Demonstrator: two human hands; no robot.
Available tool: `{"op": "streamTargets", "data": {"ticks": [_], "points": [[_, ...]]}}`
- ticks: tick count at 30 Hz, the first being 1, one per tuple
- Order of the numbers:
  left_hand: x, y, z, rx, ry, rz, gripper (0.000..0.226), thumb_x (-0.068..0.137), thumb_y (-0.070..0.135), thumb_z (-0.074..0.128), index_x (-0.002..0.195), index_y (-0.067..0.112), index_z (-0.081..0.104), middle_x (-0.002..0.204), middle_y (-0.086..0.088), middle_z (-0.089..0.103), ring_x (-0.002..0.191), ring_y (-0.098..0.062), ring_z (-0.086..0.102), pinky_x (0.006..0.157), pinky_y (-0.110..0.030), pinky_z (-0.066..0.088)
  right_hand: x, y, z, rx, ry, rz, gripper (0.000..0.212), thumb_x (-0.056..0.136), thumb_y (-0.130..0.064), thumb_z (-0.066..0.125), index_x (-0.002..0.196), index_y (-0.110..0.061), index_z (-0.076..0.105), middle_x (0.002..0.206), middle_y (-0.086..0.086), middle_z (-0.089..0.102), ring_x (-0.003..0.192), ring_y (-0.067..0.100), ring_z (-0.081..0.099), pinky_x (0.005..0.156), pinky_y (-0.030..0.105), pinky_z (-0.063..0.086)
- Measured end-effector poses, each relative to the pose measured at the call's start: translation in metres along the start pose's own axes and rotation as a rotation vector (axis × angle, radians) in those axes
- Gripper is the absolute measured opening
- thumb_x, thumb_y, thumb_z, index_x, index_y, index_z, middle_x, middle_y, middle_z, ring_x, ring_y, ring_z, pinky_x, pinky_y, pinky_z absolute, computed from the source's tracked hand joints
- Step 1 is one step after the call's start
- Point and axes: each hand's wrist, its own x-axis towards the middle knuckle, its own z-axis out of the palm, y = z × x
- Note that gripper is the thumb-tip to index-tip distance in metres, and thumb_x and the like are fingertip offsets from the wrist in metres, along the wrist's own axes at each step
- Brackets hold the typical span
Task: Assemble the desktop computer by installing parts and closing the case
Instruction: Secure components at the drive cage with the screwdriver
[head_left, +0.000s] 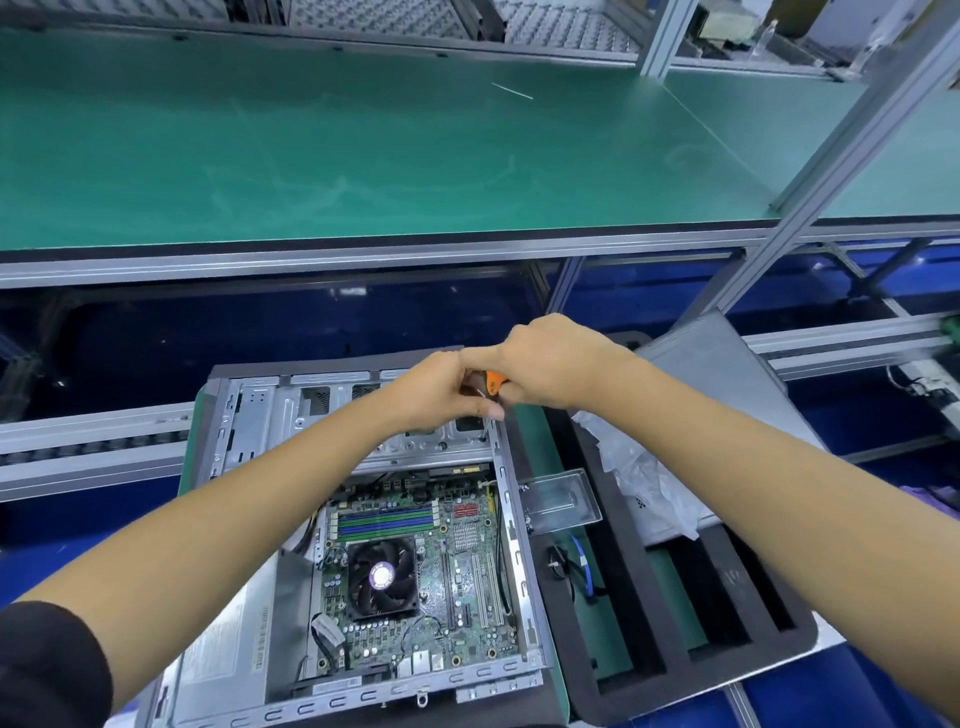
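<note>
— Motherboard first, nearest you: the green circuit board with the black round fan (383, 578) lies flat in the open grey steel computer case (358, 545), which sits in front of you on its green mat, not yet closed. How will it handle?

— Judge the case heavy and stiff; take it by the folded steel rim, never by the board, which looks fragile. The flat grey metal side panel (727, 384) lies off to your right, partly under crumpled clear plastic wrap (639, 478), beside a black foam tray (675, 623).

— And your hands?

— Farther out, over the drive bay, your right hand (550, 364) is closed round the orange-handled screwdriver (492, 382); your left hand (441, 387) is pinched at its shaft, fingers together.

— What's hidden?

— The tip and any screw sit under your fingers; you cannot tell whether it is seated. The green worktop (363, 156) beyond is bare but for a thin white strip (511, 91), too small to name.
</note>
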Motion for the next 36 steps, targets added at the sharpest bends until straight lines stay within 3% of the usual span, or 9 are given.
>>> {"op": "streamTargets", "data": {"ticks": [5, 8, 13, 17, 20, 25, 28, 32, 36], "points": [[-0.001, -0.001, 0.010, 0.093, 0.229, -0.046, 0.042, 0.057, 0.046, 0.097, 0.083, 0.024, 0.073, 0.069, 0.007, 0.066, 0.061, -0.001, 0.053, 0.060, -0.028, 0.044, 0.003, -0.004, -0.001, -0.019, -0.022, 0.071, 0.022, 0.096, -0.038, 0.044, 0.111, -0.030, 0.058, 0.058, -0.005, 0.044, 0.048, 0.014, 0.040, 0.047, 0.030, 0.022], [-0.001, -0.004, 0.006, 0.016, 0.153, -0.056, 0.029, 0.066, 0.033, 0.096, 0.079, 0.023, 0.071, 0.069, 0.019, 0.069, 0.063, 0.005, 0.060, 0.064, -0.019, 0.045, 0.002, -0.003, -0.002, 0.000, 0.002, 0.037, 0.025, 0.097, -0.045, 0.047, 0.115, -0.028, 0.052, 0.071, -0.006, 0.053, 0.051, 0.015, 0.043, 0.047, 0.029, 0.022], [-0.005, -0.002, -0.008, 0.082, -0.009, 0.068, 0.031, 0.079, 0.027, 0.087, 0.107, 0.025, 0.075, 0.087, 0.012, 0.075, 0.082, -0.007, 0.070, 0.077, -0.026, 0.053, 0.005, 0.000, -0.003, -0.005, -0.043, -0.077, 0.034, 0.098, -0.027, 0.048, 0.131, -0.030, 0.047, 0.083, -0.002, 0.059, 0.056, 0.020, 0.048, 0.045, 0.030, 0.023], [-0.003, -0.002, 0.001, 0.078, 0.165, -0.024, 0.034, 0.063, 0.042, 0.096, 0.076, 0.032, 0.066, 0.068, 0.022, 0.066, 0.061, 0.003, 0.062, 0.061, -0.015, 0.045, 0.009, -0.001, -0.001, 0.035, -0.027, 0.049, 0.028, 0.095, -0.036, 0.048, 0.121, -0.035, 0.057, 0.059, -0.006, 0.041, 0.048, 0.013, 0.038, 0.046, 0.030, 0.020], [0.000, -0.006, 0.007, 0.071, 0.195, 0.018, 0.033, 0.071, 0.033, 0.093, 0.067, 0.035, 0.060, 0.056, 0.025, 0.058, 0.051, 0.003, 0.050, 0.052, -0.010, 0.034, 0.007, -0.001, 0.001, 0.003, -0.002, 0.076, 0.020, 0.096, -0.046, 0.044, 0.102, -0.028, 0.052, 0.061, -0.004, 0.048, 0.047, 0.013, 0.038, 0.047, 0.029, 0.020], [0.001, -0.002, -0.008, 0.087, 0.024, 0.024, 0.023, 0.080, 0.033, 0.087, 0.090, 0.038, 0.067, 0.075, 0.017, 0.071, 0.070, 0.003, 0.062, 0.069, -0.022, 0.046, 0.008, 0.005, -0.004, -0.020, -0.014, -0.071, 0.033, 0.093, -0.034, 0.054, 0.123, -0.032, 0.040, 0.082, -0.006, 0.058, 0.059, 0.021, 0.051, 0.046, 0.030, 0.022], [0.001, -0.001, -0.009, 0.027, -0.015, 0.037, 0.035, 0.078, 0.031, 0.089, 0.094, 0.051, 0.065, 0.083, 0.017, 0.074, 0.078, -0.003, 0.069, 0.075, -0.021, 0.051, 0.010, 0.004, -0.007, -0.062, -0.008, -0.028, 0.028, 0.093, -0.029, 0.051, 0.121, -0.033, 0.051, 0.062, -0.005, 0.047, 0.049, 0.017, 0.043, 0.046, 0.030, 0.020], [0.004, -0.003, 0.004, 0.162, 0.185, -0.001, 0.038, 0.064, 0.045, 0.095, 0.069, 0.029, 0.060, 0.058, 0.026, 0.059, 0.056, 0.001, 0.055, 0.054, -0.014, 0.037, 0.012, 0.003, -0.006, -0.017, -0.034, 0.004, 0.015, 0.089, -0.036, 0.050, 0.100, -0.033, 0.060, 0.054, -0.007, 0.039, 0.046, 0.010, 0.036, 0.047, 0.028, 0.019], [0.005, -0.005, 0.007, 0.168, 0.156, 0.021, 0.034, 0.073, 0.039, 0.090, 0.065, 0.025, 0.060, 0.055, 0.020, 0.058, 0.053, -0.001, 0.049, 0.054, -0.014, 0.032, 0.008, 0.007, -0.006, -0.004, -0.052, 0.014, 0.018, 0.091, -0.046, 0.052, 0.102, -0.032, 0.054, 0.057, -0.006, 0.045, 0.047, 0.012, 0.041, 0.046, 0.028, 0.022]]}}
